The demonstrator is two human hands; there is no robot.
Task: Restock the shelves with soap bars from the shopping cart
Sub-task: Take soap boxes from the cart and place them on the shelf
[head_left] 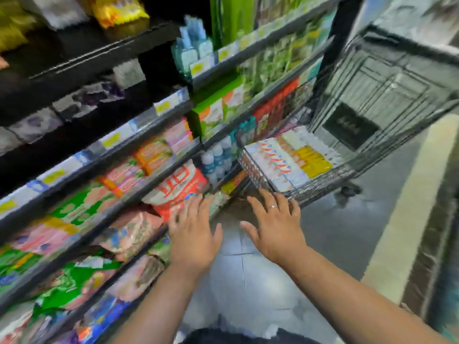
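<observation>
Held left hand (192, 234) and right hand (275, 228) out, fingers spread, gripping nothing. Found soap bars (285, 160) stacked in the shopping cart (323, 181) (wire-sided, blurred), just beside the shelves (119, 137), ahead of both hands.

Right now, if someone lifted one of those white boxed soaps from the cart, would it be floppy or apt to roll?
Probably stiff: the white boxed soaps look flat-sided and sit in tidy rows. Square edges suggest no rolling. They lie packed tight, so lifting one may nudge its neighbours.
</observation>
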